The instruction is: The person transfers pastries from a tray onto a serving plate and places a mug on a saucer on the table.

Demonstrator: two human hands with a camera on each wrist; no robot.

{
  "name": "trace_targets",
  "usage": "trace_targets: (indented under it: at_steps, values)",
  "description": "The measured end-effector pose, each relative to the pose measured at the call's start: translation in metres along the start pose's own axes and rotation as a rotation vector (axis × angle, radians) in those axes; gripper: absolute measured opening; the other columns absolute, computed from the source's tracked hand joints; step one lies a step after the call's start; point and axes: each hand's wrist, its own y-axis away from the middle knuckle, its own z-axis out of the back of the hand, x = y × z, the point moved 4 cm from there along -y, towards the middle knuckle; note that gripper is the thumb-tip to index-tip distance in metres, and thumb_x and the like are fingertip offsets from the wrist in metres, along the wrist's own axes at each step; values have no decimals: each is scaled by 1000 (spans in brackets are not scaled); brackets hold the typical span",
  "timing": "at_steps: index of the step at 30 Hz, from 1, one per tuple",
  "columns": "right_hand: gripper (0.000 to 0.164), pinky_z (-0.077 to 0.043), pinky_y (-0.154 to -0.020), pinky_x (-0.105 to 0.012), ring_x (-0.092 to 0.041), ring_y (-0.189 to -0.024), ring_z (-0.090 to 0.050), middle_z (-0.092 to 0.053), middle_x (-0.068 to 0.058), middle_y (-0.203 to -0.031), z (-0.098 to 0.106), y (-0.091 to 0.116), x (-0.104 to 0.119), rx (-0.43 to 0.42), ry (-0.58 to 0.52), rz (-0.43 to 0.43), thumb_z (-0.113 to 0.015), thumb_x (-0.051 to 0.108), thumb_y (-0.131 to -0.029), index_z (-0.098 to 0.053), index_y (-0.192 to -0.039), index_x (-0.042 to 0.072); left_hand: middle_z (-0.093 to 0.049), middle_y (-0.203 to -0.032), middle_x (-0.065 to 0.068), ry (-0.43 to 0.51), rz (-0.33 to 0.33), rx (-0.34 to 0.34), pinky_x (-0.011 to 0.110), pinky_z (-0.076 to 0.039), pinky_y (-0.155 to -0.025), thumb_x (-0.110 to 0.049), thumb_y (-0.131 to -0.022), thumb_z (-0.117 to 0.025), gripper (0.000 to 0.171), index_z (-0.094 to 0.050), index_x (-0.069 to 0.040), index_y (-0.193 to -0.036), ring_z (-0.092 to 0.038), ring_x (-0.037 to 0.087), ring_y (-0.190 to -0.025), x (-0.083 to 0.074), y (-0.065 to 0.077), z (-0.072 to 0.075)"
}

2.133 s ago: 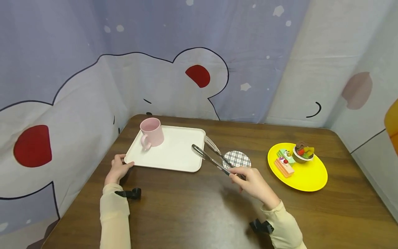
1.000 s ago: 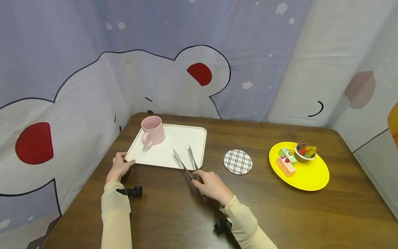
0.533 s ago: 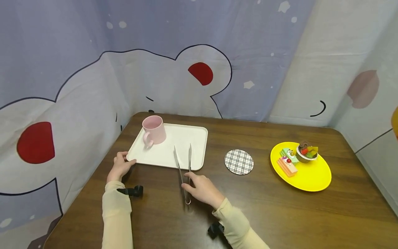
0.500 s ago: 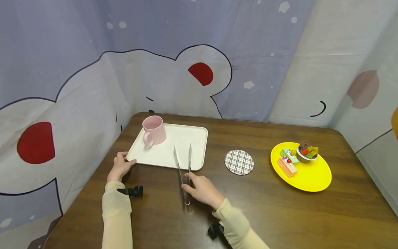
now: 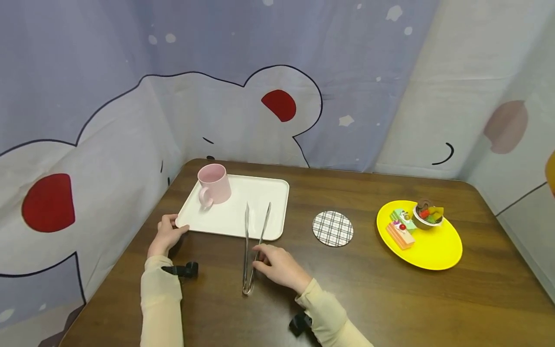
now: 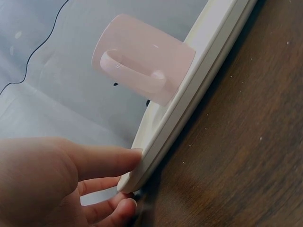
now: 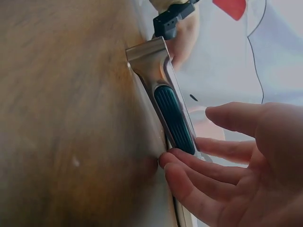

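Note:
At the near left corner of the white tray (image 5: pixel 234 217), my left hand (image 5: pixel 165 234) grips the rim, thumb on top and fingers below in the left wrist view. A pink mug (image 5: pixel 218 187) stands upright on the tray's left part. Metal tongs (image 5: pixel 246 258) lie with their tips over the tray's near right part and their hinged end on the table side. Beside them is my right hand (image 5: pixel 281 266). In the right wrist view its thumb stands apart from the tongs' dark ribbed grip (image 7: pixel 173 116), and the relaxed fingertips are right at the grip's end.
Right of the tray lies a round checked coaster (image 5: pixel 333 229). Farther right, a yellow plate (image 5: pixel 435 253) carries an orange cake slice (image 5: pixel 400 236), a green cake slice (image 5: pixel 403 218) and a small fruit-topped cup (image 5: pixel 427 217). A printed curtain (image 5: pixel 347 86) hangs behind the wooden table.
My right hand carried the tongs left from near the coaster to the tray's near edge, and its fingers have loosened from them. The left hand stays at the tray's corner.

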Motion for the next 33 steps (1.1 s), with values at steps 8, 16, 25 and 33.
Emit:
trace_targets:
  at_steps: [8,16,25,33]
  values:
    - [45,-51,-79,-32,-20,-88,-65,-69,-8,-99,15,3,-5,-33,14,24,-61,19,-94,-52,-137,10,-24,-132,34,26,-7,-3,50,-29,-102,-15,-93,-55,67,-17,11,-142,-31,42,-119,3,-6,1]
    - [27,-52,-81,-33,-20,-88,-69,-74,-7,-94,34,8,-18,-52,3,10,-59,18,-94,-66,-116,3,-27,-128,33,29,-49,-15,47,-31,-100,-23,-91,-62,69,-23,10,-138,-35,38,-113,15,-15,2]
    - [15,-47,-68,-22,-4,-66,-60,-71,1,-77,43,14,-32,-19,65,-12,-60,20,-93,-72,-96,10,-24,-132,34,-22,-29,-1,52,-27,-103,-14,-96,-52,64,-16,13,-142,-30,43,-119,2,0,-2]
    - [19,-43,-61,-20,0,-59,-53,-65,-2,-66,77,22,-44,-78,33,-35,-58,17,-94,-71,-95,3,-24,-132,36,-74,-37,-12,55,-27,-105,-17,-96,-51,64,-17,14,-141,-32,44,-118,-3,3,-1]
